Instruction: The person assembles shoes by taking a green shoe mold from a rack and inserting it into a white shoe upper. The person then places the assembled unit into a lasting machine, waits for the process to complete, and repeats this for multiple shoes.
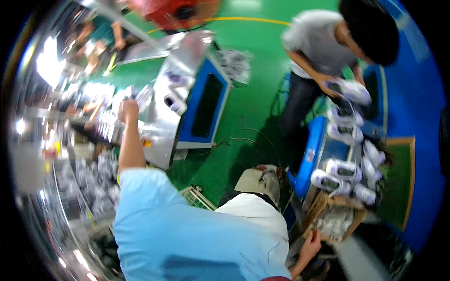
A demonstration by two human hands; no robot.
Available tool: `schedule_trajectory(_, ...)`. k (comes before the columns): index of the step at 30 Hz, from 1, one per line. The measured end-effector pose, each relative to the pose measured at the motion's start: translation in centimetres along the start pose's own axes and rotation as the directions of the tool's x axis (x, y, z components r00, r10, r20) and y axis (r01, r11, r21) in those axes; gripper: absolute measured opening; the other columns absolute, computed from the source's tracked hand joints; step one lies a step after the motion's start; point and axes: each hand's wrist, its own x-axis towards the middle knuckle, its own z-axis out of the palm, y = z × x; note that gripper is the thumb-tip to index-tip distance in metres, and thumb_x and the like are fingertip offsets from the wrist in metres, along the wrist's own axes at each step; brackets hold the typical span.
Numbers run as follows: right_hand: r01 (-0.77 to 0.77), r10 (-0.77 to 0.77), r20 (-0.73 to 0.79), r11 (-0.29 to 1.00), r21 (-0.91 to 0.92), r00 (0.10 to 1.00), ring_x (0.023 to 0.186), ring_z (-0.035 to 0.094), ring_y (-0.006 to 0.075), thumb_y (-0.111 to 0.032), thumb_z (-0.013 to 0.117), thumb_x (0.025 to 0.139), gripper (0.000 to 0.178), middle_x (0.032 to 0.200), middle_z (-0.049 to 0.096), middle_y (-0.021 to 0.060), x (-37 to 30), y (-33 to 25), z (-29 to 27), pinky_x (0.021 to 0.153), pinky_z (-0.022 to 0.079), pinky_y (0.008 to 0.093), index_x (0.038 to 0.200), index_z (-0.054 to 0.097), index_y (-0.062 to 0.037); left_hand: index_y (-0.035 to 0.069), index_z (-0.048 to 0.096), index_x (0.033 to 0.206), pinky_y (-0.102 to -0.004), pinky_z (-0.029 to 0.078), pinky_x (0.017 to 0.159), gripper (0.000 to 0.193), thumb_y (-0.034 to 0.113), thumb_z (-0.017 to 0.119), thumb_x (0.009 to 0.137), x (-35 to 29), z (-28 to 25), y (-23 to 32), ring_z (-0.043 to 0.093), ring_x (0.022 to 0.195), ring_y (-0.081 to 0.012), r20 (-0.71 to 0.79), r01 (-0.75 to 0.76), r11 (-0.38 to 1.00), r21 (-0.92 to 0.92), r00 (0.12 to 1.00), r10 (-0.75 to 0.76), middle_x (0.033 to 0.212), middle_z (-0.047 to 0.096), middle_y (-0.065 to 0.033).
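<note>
My left arm stretches out over a shiny metal worktable at the left. Closed at its end, my left hand (128, 111) is up against pale shoes (145, 97); blur hides what its fingers hold. Farther right on that table lie a white shoe with a dark opening (175, 104) and another pale lilac shoe (178, 78). Low at the right, my right hand (311, 246) has its fingers curled together by the near rim of a cardboard box (357, 216). White crumpled pieces (335, 222) fill the box. Whether those fingers grip anything is too small to tell.
A co-worker (314, 42) at the far right holds a white shoe (354, 91) over a blue-edged bench (315, 147) bearing several white shoes (344, 169). A blue cabinet (194, 117) stands under the metal table. A cable (243, 139) crosses the green floor. Racks of grey items (98, 182) line the left.
</note>
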Motion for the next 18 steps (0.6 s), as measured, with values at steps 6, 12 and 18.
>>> schedule_trajectory(6,-0.096,0.093,-0.053,0.994,-0.048,0.994,0.099,0.069,0.0297,-0.022,0.066,0.095,0.042,0.114,0.071,0.0194,0.3,-4.5,1.5,0.087,0.053,0.0385,0.13,0.063,0.0012,0.003,0.07,0.113,-0.0413,0.054,0.092,0.032,0.026,0.068,0.09,-33.0,1.6,22.7,0.067,0.107,-0.0339,0.205,-0.516,0.164,-0.841,-0.024,0.978,0.113,0.07,-0.0185)
schedule_trajectory(12,-0.222,0.24,-0.113,0.964,0.15,0.964,0.09,0.068,0.0265,-0.019,0.064,0.096,0.043,0.11,0.071,0.0174,-5.1,-5.2,2.9,0.082,0.054,0.0371,0.134,0.061,-0.0006,0.001,0.06,0.121,-0.0475,0.051,0.091,0.042,0.02,0.072,0.086,-54.8,-2.7,42.4,0.062,0.105,-0.0415,-0.315,-0.546,-0.364,-0.755,-0.185,0.931,0.112,0.065,-0.0213)
schedule_trajectory(18,-0.449,0.539,-0.28,0.831,0.329,0.794,0.093,0.07,0.0287,-0.02,0.062,0.097,0.044,0.108,0.072,0.0183,-14.0,0.2,8.3,0.081,0.056,0.0409,0.137,0.059,-0.0014,0.001,0.066,0.109,-0.0488,0.05,0.091,0.035,0.019,0.072,0.079,-59.6,-3.7,53.2,0.061,0.103,-0.0407,-0.44,-0.675,-0.424,-0.604,-0.161,0.883,0.106,0.064,-0.0199)
